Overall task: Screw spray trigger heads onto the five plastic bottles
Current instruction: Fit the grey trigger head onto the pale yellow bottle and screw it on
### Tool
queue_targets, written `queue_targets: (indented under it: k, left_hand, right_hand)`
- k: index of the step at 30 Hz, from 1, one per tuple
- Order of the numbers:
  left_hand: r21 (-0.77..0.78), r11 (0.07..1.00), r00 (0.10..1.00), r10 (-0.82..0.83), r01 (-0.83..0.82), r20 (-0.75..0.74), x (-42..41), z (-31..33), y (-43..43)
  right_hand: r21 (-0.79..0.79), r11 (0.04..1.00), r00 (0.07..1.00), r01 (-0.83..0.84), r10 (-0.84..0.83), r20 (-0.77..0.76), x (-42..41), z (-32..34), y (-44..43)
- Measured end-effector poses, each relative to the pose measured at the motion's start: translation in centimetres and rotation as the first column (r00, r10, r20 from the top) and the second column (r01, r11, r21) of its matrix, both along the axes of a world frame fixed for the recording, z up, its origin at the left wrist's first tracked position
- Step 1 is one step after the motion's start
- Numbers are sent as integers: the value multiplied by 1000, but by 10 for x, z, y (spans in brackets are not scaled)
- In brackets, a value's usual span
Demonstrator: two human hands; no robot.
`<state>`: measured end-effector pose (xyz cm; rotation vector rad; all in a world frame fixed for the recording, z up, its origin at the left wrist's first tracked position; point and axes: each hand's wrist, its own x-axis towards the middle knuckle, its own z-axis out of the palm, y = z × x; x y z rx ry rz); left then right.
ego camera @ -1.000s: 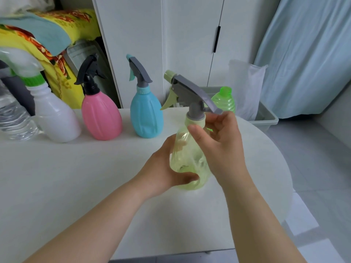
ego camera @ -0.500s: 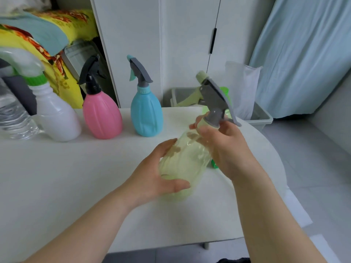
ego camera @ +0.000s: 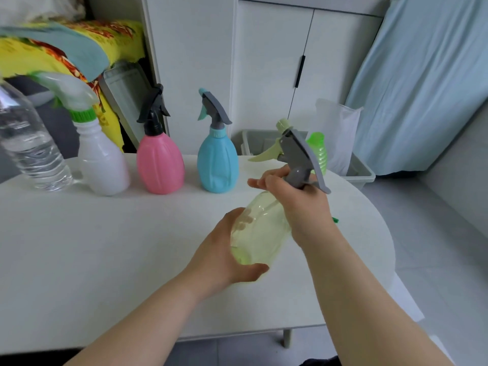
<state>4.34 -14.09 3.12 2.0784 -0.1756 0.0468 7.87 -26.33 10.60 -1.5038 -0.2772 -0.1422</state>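
Note:
I hold a pale yellow-green translucent bottle (ego camera: 260, 228) tilted to the right above the white table (ego camera: 92, 247). My left hand (ego camera: 224, 256) cups its base. My right hand (ego camera: 295, 204) wraps the neck just under the grey trigger head (ego camera: 299, 159) with its pale green lever. Along the back stand a white bottle (ego camera: 101, 165) with a clear head, a pink bottle (ego camera: 160, 165) with a black head and a blue bottle (ego camera: 217, 165) with a grey head. A bright green bottle (ego camera: 318, 151) shows behind the held trigger head, mostly hidden.
A clear water bottle (ego camera: 31, 143) stands at the table's far left. Behind the table sit a grey bin (ego camera: 359, 170) with a white bag, a white cabinet and a blue curtain. A small green piece (ego camera: 334, 220) peeks out by my right wrist.
The bottle went from upright to leaning right, its trigger head swinging toward the bin. Both hands kept their grip, the right one shifting up around the neck.

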Motion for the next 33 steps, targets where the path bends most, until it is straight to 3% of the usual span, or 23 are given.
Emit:
queue_targets:
  k: [6, 13, 16, 20, 24, 33]
  left_hand:
    - [28, 995, 994, 89, -91, 63, 0, -5, -4]
    - [-30, 999, 1000, 15, -15, -6, 10, -7, 5]
    - [78, 997, 1000, -24, 25, -6, 9, -11, 20]
    - [291, 955, 997, 42, -60, 68, 12, -27, 35]
    - [548, 833, 995, 25, -77, 101, 20, -42, 29]
    - [573, 810, 988, 48, -124, 145, 26, -46, 26]
  right_hand:
    - [-7, 972, 971, 235, -235, -50, 2, -3, 8]
    - [-187, 982, 1000, 23, -19, 22, -14, -21, 5]
    - [-219, 974, 998, 57, -47, 53, -6, -13, 2]
    - [-140, 975, 984, 171, -161, 80, 23, 11, -7]
    - [-171, 948, 959, 268, -245, 142, 57, 28, -3]
    - [-282, 885, 928, 371, -347, 133, 128, 11, 21]
